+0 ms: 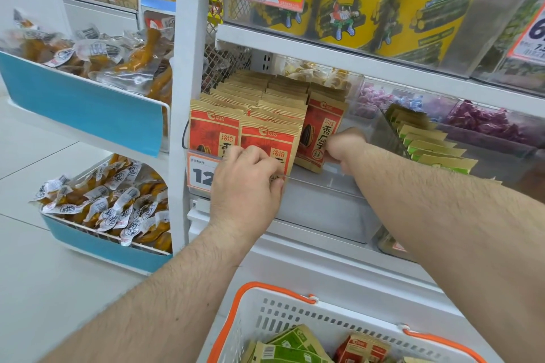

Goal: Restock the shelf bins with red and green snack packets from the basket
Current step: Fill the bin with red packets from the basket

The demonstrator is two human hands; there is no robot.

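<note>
Rows of red snack packets (pixel 215 132) stand upright in a clear shelf bin (pixel 324 203). My left hand (pixel 246 183) has its fingers curled over the bin's front rim against the front middle red packet (pixel 269 141). My right hand (pixel 345 146) pinches the lower edge of a tilted red packet (pixel 320 132) at the right end of the rows. Green packets (pixel 427 141) stand in the neighbouring clear bin to the right. Below, a white basket with orange handles (pixel 283 318) holds green packets (pixel 283 348) and a red packet (pixel 362 348).
A price tag (pixel 202 175) hangs on the red bin's front. Yellow cans (pixel 368 6) fill the shelf above. To the left, blue-fronted racks (pixel 85 106) hold clear-wrapped snacks. Bins of purple sweets (pixel 483 121) sit behind the green packets.
</note>
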